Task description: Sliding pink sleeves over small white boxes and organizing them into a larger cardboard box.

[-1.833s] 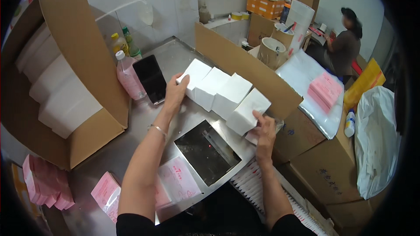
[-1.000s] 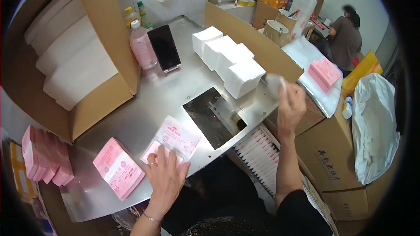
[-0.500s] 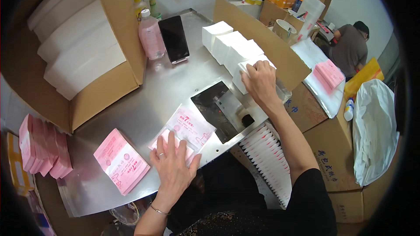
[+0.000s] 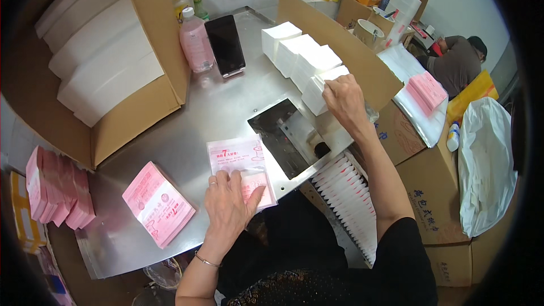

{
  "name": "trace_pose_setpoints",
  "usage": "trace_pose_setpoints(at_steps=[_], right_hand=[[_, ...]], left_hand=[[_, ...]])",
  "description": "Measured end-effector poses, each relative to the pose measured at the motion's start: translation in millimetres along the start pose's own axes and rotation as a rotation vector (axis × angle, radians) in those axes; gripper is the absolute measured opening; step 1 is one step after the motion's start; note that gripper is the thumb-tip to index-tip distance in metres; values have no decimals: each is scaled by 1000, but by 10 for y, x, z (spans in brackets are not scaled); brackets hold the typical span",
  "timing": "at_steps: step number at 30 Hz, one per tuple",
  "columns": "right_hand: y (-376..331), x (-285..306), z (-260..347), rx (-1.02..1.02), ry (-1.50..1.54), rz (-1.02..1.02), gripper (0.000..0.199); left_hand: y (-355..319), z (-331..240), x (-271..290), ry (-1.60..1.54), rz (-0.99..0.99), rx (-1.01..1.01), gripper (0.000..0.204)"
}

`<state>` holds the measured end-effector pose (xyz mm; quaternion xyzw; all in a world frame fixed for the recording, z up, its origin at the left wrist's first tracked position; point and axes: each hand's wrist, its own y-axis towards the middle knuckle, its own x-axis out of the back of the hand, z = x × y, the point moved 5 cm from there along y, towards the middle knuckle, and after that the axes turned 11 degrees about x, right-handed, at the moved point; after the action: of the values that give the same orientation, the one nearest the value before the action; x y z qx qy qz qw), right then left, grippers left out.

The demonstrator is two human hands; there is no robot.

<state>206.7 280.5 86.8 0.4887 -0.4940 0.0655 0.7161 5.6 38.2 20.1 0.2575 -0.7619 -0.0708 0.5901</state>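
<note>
My left hand (image 4: 229, 207) lies over a pink-and-white printed plastic tissue packet (image 4: 237, 152) at the front of the metal table. Its fingers are bent on the packet, and the thumb presses near the lower right corner. My right hand (image 4: 347, 105) is at the near end of a row of white folded tissue stacks (image 4: 306, 59), fingers curled in against the last stack. What sits between those fingers is hidden. A pile of flat pink printed packets (image 4: 158, 205) lies left of my left hand.
A dark rectangular opening (image 4: 277, 124) is set in the table (image 4: 215, 113). A phone (image 4: 225, 45) leans by a pink bottle (image 4: 196, 42). An open carton (image 4: 141, 107) holds white tissue at left; more pink packets (image 4: 59, 190) stand below it. A person (image 4: 456, 62) bends at far right.
My left hand has turned the packet more upright and moved slightly right. My right hand has shifted a little right and down along the tissue stack, its fingers more tightly curled.
</note>
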Motion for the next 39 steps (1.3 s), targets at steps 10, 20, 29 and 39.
trace_pose_setpoints(at_steps=[10, 20, 29, 39], right_hand=[[-205, -69, 295, 149, -46, -179, 39], [-454, -904, 1891, 400, 244, 430, 30], [-632, -919, 855, -29, 219, 622, 21], [-64, -120, 25, 24, -226, -111, 22]], left_hand=[[-52, -176, 0, -190, 173, -141, 41], [-22, -46, 90, -212, 156, 50, 80], [-316, 109, 357, -460, 190, -126, 24], [-472, 1234, 1006, 168, -112, 469, 24]])
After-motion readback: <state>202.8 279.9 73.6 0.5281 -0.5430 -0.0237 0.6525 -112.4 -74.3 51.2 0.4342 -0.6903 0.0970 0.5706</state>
